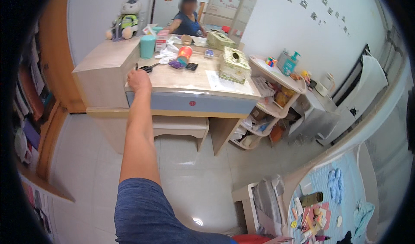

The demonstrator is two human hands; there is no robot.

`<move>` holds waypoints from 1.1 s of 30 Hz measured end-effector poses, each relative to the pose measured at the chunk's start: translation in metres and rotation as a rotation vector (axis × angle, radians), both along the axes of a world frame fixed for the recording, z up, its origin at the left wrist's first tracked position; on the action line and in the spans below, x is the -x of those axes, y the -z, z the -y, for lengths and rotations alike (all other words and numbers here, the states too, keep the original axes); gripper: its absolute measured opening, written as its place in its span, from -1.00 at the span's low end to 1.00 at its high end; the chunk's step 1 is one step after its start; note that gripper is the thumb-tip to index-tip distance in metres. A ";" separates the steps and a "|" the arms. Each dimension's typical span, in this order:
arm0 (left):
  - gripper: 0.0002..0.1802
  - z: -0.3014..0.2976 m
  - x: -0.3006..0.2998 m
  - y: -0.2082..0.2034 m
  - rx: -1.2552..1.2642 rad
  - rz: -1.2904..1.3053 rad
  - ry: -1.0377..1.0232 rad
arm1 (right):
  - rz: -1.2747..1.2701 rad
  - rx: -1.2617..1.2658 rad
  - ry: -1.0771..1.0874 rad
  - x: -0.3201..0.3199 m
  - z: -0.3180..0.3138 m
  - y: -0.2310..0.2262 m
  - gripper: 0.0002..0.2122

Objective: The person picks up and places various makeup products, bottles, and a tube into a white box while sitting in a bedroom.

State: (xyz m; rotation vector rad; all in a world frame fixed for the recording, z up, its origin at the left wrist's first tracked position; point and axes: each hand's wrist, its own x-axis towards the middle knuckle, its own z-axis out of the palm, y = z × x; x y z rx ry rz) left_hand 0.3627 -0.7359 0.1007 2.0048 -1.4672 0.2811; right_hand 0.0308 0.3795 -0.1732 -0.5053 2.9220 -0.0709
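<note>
My left hand [139, 80] reaches to the front left corner of the wooden dressing table [201, 77]. Its fingers are closed, and a small dark tip stands up just beyond them; what they hold I cannot make out. Right beside the fingers lie black-handled scissors [149, 68]. Farther in are a teal canister [147, 46], crumpled white tissue [166, 53], an orange-red tub [184, 53] tipped over, a purple bundle [176, 64] and a small black tray [191, 66]. My right hand is out of view.
A flowered tissue box [234, 65] and a paper sheet [216, 80] sit at the table's right. A stool [179, 125] stands below the blue drawer front [173, 103]. Corner shelves [276, 77] adjoin the table. At lower right, a blue bed mat [315, 174] bears several small items.
</note>
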 end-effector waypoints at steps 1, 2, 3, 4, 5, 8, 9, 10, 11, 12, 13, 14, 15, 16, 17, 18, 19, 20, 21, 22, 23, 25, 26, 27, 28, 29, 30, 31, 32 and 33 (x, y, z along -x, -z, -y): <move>-0.58 0.015 0.006 -0.003 0.052 -0.126 0.009 | -0.182 0.102 -0.144 -0.002 -0.001 0.008 -0.45; -0.52 -0.021 0.061 -0.009 0.086 -0.482 0.148 | -0.136 0.134 -0.028 -0.040 -0.007 -0.014 -0.43; -0.55 -0.024 0.100 0.016 0.032 -0.274 0.229 | -0.109 0.185 0.055 -0.052 -0.001 -0.036 -0.39; -0.60 -0.026 0.087 0.020 0.021 -0.092 0.282 | -0.094 0.261 0.065 -0.047 0.017 -0.053 -0.32; -0.69 -0.007 0.048 0.013 0.025 -0.074 0.171 | -0.180 0.448 -0.069 -0.030 0.058 -0.061 -0.24; -0.77 -0.006 -0.006 0.014 -0.163 0.284 0.091 | 0.035 0.296 0.250 -0.026 0.114 -0.115 -0.75; -0.73 0.014 -0.028 0.026 -0.059 0.179 0.048 | 0.122 0.093 0.263 -0.012 0.108 -0.111 -0.75; -0.68 0.029 -0.045 0.026 -0.102 0.262 0.108 | 0.069 0.207 0.313 -0.014 0.132 -0.133 -0.73; -0.67 0.037 -0.026 0.035 -0.029 0.248 0.124 | 0.046 0.221 0.335 -0.010 0.123 -0.134 -0.71; -0.65 0.039 -0.024 0.031 0.052 0.247 0.112 | 0.066 0.319 0.298 -0.018 0.121 -0.122 -0.70; -0.64 0.023 -0.004 0.054 0.066 0.255 0.195 | 0.096 0.292 0.335 -0.019 0.113 -0.122 -0.69; -0.64 0.007 0.018 0.070 0.057 0.265 0.238 | 0.098 0.270 0.367 -0.019 0.109 -0.121 -0.69; -0.65 -0.011 0.034 0.084 0.146 0.080 0.491 | 0.102 0.257 0.382 -0.019 0.108 -0.119 -0.69; -0.66 -0.039 0.051 0.102 0.225 -0.116 0.736 | 0.108 0.250 0.404 -0.022 0.106 -0.120 -0.69; -0.68 -0.113 0.098 0.124 0.222 -0.306 0.984 | 0.097 0.251 0.431 -0.029 0.099 -0.121 -0.69; -0.71 -0.208 0.141 0.113 -0.051 -0.539 1.170 | 0.089 0.267 0.445 -0.036 0.093 -0.119 -0.69; -0.72 -0.282 0.160 0.095 -0.441 -1.093 1.314 | 0.110 0.275 0.431 -0.037 0.098 -0.118 -0.69; -0.72 -0.322 0.168 0.098 -0.812 -1.241 1.426 | 0.097 0.327 0.427 -0.033 0.105 -0.117 -0.69; -0.71 -0.383 0.189 0.104 -1.043 -1.333 1.489 | 0.098 0.371 0.426 -0.033 0.106 -0.113 -0.69; -0.70 -0.438 0.212 0.107 -1.280 -1.416 1.572 | 0.116 0.372 0.399 -0.033 0.107 -0.115 -0.69; -0.68 -0.483 0.232 0.109 -1.484 -1.442 1.657 | 0.132 0.359 0.430 -0.035 0.109 -0.121 -0.68; -0.63 -0.549 0.262 0.105 -1.791 -1.433 1.773 | 0.159 0.349 0.460 -0.042 0.104 -0.129 -0.68; -0.62 -0.573 0.272 0.098 -1.899 -1.401 1.806 | 0.137 0.393 0.461 -0.045 0.102 -0.133 -0.68; -0.64 -0.594 0.279 0.085 -1.965 -1.372 1.831 | 0.112 0.439 0.467 -0.045 0.099 -0.137 -0.68; -0.66 -0.611 0.284 0.072 -2.044 -1.339 1.856 | 0.115 0.421 0.469 -0.047 0.095 -0.141 -0.68; -0.66 -0.621 0.290 0.069 -2.047 -1.337 1.849 | 0.120 0.420 0.470 -0.046 0.092 -0.141 -0.68; -0.68 -0.630 0.294 0.067 -2.074 -1.251 1.879 | 0.120 0.407 0.456 -0.046 0.089 -0.140 -0.67; -0.71 -0.640 0.297 0.065 -2.099 -1.164 1.907 | 0.119 0.394 0.443 -0.046 0.086 -0.140 -0.65; -0.75 -0.650 0.300 0.062 -2.121 -1.174 1.878 | 0.121 0.396 0.447 -0.045 0.084 -0.143 -0.65; -0.75 -0.660 0.303 0.063 -2.124 -1.168 1.876 | 0.167 0.429 0.442 -0.044 0.082 -0.147 -0.64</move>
